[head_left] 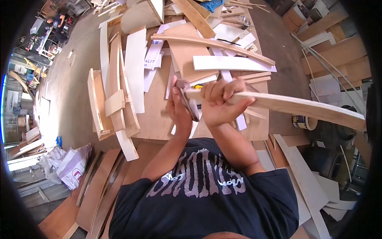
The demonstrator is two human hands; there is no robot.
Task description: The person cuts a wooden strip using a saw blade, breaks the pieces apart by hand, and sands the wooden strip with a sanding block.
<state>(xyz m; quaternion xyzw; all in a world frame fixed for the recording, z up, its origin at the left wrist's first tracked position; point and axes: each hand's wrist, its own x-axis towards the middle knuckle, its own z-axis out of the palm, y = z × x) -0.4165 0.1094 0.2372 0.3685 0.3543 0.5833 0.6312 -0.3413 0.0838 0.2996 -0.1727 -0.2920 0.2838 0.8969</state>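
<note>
Plywood strip [306, 107] begins at left near a brown piece [191, 107] grasped by the left hand [181, 114], though blur hides whether they touch; next, the right hand [221, 106] wraps tightly around the strip above the worktable [157, 119]; rightward stretch its long, tan, grained face and pale upper edge.

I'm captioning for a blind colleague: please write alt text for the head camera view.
A person's right hand grips a long wooden strip while the left hand holds a small brown piece at its end, above a table strewn with boards.
</note>
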